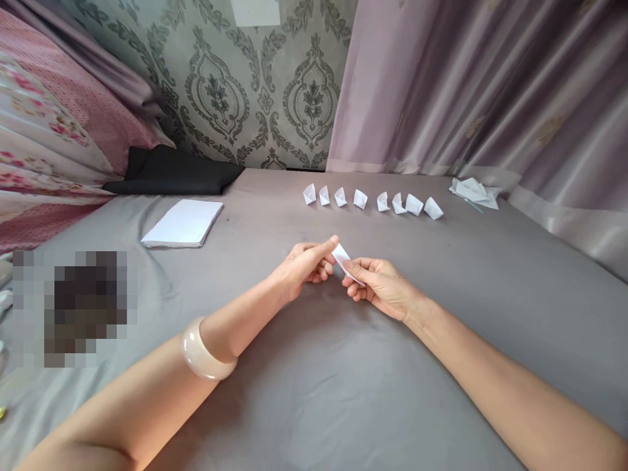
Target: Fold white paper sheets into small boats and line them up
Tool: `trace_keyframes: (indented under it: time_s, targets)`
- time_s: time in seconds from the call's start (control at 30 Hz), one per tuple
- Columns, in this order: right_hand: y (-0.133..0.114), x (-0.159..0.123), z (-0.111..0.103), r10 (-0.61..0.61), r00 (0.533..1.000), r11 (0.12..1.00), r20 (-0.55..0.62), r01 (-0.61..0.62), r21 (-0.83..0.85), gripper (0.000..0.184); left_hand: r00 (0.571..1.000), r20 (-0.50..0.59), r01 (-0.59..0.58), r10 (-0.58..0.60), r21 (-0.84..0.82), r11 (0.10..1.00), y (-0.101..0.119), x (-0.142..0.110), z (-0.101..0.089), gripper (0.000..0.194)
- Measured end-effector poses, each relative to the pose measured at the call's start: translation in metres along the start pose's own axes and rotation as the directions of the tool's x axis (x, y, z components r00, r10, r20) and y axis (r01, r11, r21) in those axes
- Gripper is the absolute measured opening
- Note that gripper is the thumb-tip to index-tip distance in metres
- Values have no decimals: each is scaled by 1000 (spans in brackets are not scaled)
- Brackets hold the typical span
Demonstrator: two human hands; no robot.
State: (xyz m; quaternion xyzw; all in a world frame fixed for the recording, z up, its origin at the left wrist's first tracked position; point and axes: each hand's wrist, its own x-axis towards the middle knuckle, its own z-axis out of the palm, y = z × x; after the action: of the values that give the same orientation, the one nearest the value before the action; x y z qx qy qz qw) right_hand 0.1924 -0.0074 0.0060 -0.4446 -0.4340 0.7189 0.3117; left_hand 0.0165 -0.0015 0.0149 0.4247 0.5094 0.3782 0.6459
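A small folded piece of white paper [342, 256] is held between my two hands, above the grey sheet. My left hand [310, 263] pinches its upper left end, thumb on top and fingers curled beneath. At the lower right end, my right hand [375, 282] grips the paper between thumb and fingers. Beyond the hands stands a row of several small folded white paper shapes [340, 197], open and pointed like little boats. The underside of the held paper is hidden by my fingers.
A stack of white paper [184, 224] lies at the left, in front of a folded black cloth [181, 171]. Loose white paper pieces [473, 191] and a thin greenish stick [474, 207] lie at the far right. Curtains [422, 85] and a patterned wall [265, 85] border the grey sheet [343, 399].
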Motion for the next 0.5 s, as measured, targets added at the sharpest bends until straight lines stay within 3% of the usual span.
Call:
trace_keyframes:
  time_s: [0.13,0.23,0.37,0.5]
  targets:
    - [-1,0,0,-10,1000,1000,29,9,25,27,996,10,-94,94,110,989,-5,0,5,31]
    - [-3,-1,-1,63,993,995,100,-70,65,30,990,16,-138,137,107,985,-5,-2,7,31]
    - [-8,-4,-2,133,980,984,150,-149,102,25,991,6,-137,137,88,987,-2,-4,7,32]
    - [-9,-3,-2,90,981,988,172,-110,109,23,993,19,-120,120,4,993,1,-5,10,34]
